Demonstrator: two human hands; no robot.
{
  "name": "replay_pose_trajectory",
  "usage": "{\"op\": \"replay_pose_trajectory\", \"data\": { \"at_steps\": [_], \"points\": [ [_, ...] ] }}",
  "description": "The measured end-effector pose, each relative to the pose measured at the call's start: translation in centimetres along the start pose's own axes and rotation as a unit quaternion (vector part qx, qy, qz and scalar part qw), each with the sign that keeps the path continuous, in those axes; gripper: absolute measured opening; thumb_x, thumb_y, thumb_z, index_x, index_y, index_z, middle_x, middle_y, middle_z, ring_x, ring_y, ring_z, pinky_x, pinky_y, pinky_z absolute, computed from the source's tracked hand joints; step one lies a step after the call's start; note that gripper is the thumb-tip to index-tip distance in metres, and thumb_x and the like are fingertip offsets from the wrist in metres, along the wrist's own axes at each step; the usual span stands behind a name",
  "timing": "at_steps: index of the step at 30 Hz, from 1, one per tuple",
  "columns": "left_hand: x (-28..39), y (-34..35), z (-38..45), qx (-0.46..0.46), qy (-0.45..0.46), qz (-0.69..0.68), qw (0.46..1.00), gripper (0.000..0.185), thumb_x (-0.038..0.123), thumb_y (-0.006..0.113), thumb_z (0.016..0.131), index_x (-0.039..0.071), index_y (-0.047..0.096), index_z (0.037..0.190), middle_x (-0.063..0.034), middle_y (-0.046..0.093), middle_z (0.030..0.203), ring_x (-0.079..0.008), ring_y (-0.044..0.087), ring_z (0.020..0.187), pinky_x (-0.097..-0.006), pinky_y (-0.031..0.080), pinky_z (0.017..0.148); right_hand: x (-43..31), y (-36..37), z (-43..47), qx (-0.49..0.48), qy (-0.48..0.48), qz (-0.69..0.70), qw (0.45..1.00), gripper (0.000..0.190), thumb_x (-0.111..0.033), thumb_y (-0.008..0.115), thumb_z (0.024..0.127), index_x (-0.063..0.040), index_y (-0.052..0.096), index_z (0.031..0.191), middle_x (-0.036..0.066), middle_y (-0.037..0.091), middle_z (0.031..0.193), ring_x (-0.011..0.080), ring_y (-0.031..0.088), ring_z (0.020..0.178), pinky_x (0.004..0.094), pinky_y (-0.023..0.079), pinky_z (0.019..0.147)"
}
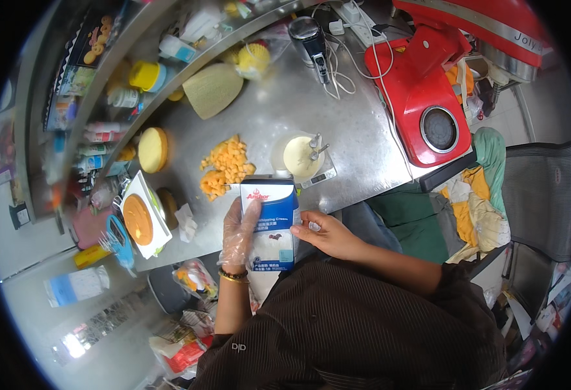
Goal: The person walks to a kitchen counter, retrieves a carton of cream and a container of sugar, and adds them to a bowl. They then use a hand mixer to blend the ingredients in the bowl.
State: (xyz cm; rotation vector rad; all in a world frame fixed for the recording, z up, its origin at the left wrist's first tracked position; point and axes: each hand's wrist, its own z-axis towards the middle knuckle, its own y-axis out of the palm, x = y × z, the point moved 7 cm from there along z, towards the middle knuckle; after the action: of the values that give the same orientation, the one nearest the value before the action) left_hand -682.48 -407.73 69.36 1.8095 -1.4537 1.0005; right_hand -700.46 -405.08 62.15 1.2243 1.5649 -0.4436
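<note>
My left hand [241, 229], in a clear plastic glove, grips a blue and white carton of whipping cream [271, 239] at the counter's edge. The bare fingers of my right hand [327, 235] are at the carton's right side; whether they press on it is not clear. Just beyond the carton stands a container of pale cream [304, 157] with two metal beaters [317, 147] in it, on a digital kitchen scale [327, 173]. Diced orange fruit [228, 165] lies in a heap to the left of the scale.
A red stand mixer [412, 97] stands at the right, near a hand mixer body [309, 44] and its cables. A round sponge cake [152, 150], another cake layer [138, 219] on a white board, and a melon rind piece [214, 90] are at the left, under a metal shelf [188, 70].
</note>
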Motion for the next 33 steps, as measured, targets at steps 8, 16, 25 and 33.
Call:
{"op": "replay_pose_trajectory", "data": {
  "at_steps": [8,16,25,33],
  "points": [
    [0.9,-0.2,-0.3,0.025,-0.057,0.040,0.997,0.046,0.033,0.072,0.101,-0.006,0.064,0.124,-0.0081,0.073,0.106,-0.0111,0.069,0.089,-0.0242,0.055,0.078,0.2,0.3,0.2,0.007,0.013,-0.021,1.000,0.046,-0.039,0.070,0.100,0.004,0.070,0.113,0.014,0.074,0.100,0.0205,0.068,0.091,0.0351,0.052,0.085],
    [1.6,0.1,-0.3,0.029,-0.016,0.061,0.998,0.053,0.035,0.073,0.100,-0.006,0.060,0.131,-0.0092,0.072,0.111,-0.0122,0.068,0.093,-0.0248,0.055,0.083,-0.3,0.0,0.3,0.014,0.012,-0.015,1.000,0.043,-0.035,0.070,0.101,0.004,0.066,0.120,0.015,0.068,0.111,0.0217,0.067,0.096,0.0361,0.053,0.088],
    [-0.6,-2.5,0.8,-0.039,0.185,0.023,0.982,0.060,0.038,0.073,0.099,0.001,0.053,0.141,-0.0051,0.065,0.127,-0.0131,0.059,0.114,-0.0322,0.048,0.101,2.0,-1.7,-1.2,-0.009,-0.023,0.131,0.991,0.032,0.000,0.055,0.103,0.001,0.052,0.135,0.014,0.059,0.130,0.0235,0.067,0.120,0.0343,0.053,0.103],
    [-1.1,-3.6,0.8,-0.031,0.216,0.006,0.976,0.063,0.041,0.076,0.097,0.001,0.053,0.140,-0.0049,0.064,0.126,-0.0130,0.058,0.113,-0.0324,0.048,0.100,-0.8,-4.2,-3.0,0.007,0.085,0.127,0.988,0.029,-0.003,0.063,0.102,-0.002,0.067,0.131,0.008,0.065,0.128,0.0149,0.066,0.118,0.0290,0.049,0.106]
  ]
}}
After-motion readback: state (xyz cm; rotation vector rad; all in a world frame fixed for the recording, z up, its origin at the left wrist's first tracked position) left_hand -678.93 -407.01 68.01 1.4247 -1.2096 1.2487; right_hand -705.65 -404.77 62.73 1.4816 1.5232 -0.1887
